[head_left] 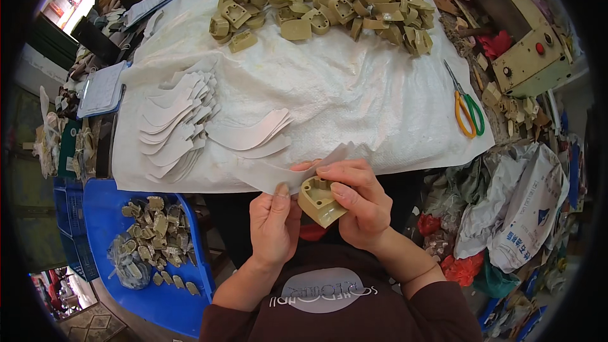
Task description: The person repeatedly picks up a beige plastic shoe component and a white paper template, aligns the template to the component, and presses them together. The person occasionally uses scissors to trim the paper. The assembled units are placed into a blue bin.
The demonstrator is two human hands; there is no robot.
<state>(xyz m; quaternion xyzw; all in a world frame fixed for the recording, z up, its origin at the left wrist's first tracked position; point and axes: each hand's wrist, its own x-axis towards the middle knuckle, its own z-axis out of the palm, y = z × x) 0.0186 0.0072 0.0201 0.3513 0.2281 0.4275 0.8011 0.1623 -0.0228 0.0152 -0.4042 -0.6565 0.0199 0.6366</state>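
In front of my chest, at the table's near edge, my right hand (361, 199) grips an olive-tan plastic shoe heel (324, 201), its hollow face with holes turned up. My left hand (275, 225) pinches a pale curved sheet piece (259, 174) between thumb and fingers. This piece runs along the far side of the heel, and its other end rises by my right fingertips. Whether it sticks to the heel cannot be made out. Just beyond lie a few loose curved pieces (250, 130), with a larger fanned stack (174, 123) of them to the left.
A white woven sheet (329, 101) covers the table. Many similar heels (297, 28) are heaped at its far side. Scissors (465, 104) with orange and green handles lie right. A blue chair (120, 183) at left bears small parts (161, 228). Plastic bags (525, 209) fill the right side.
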